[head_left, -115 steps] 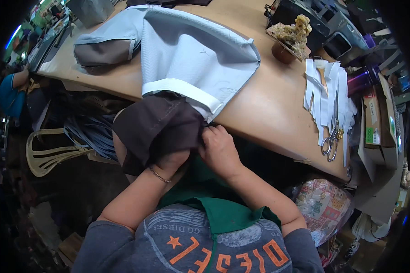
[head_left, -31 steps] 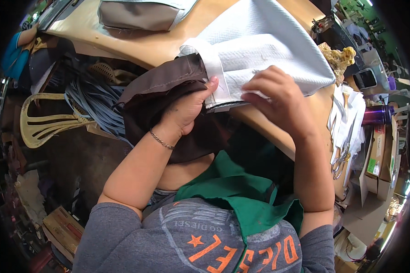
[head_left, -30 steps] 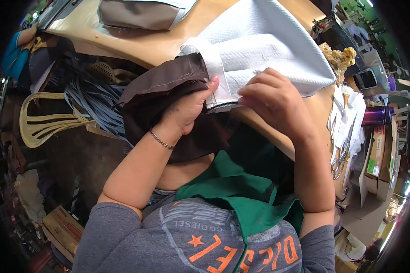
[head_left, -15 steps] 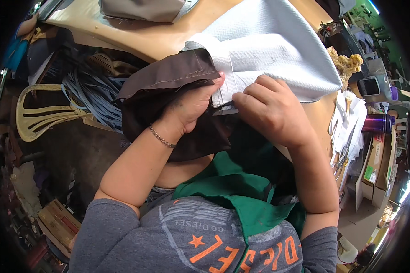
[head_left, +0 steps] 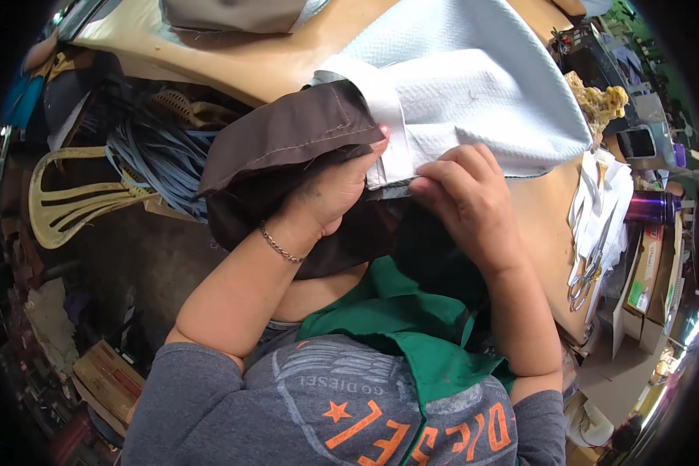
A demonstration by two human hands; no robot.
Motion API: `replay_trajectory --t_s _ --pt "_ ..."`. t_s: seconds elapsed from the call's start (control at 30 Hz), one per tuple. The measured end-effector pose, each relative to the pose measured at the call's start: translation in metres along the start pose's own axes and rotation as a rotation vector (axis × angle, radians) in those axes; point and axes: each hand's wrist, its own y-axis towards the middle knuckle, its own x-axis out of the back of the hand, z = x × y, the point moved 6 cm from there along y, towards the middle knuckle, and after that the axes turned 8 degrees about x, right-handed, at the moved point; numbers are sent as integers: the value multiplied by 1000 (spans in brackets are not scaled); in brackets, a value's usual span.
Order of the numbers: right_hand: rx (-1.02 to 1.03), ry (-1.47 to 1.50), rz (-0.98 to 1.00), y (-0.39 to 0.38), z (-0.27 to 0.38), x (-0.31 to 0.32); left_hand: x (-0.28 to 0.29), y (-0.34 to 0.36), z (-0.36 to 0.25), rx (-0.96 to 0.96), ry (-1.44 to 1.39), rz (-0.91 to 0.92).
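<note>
My left hand (head_left: 334,193) is closed on a dark brown stitched fabric piece (head_left: 283,147), its fingers partly hidden under the folds. Its fingertips press by a white band (head_left: 394,128) that crosses where the brown cloth meets a pale, textured white fabric (head_left: 512,93). With thumb and fingers pinched, my right hand (head_left: 474,203) grips the near edge of the white fabric, just right of the band. Most of the white fabric spreads over the tabletop beyond my hands, while the brown cloth hangs down toward my lap.
A tan table (head_left: 287,62) carries a grey-brown fabric bundle (head_left: 233,14) at the back. To the right lie scissors (head_left: 586,276), white strips (head_left: 598,198), a yellowish lump (head_left: 598,101) and a purple bottle (head_left: 648,208). Grey-blue straps (head_left: 155,167) drape over a yellow plastic chair (head_left: 50,190).
My right hand has turned slightly and its fingers have shifted along the white fabric's edge. My left hand keeps its hold, with the brown cloth nearly unmoved. The view has shifted a little.
</note>
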Motion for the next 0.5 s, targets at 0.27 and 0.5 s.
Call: replay_trajectory --t_s 0.27,0.5 --pt "-165 92 95 -4 -12 1 -27 -19 -10 1 173 247" --pt "-71 -79 -256 -16 5 25 -15 -11 -3 84 186 83"
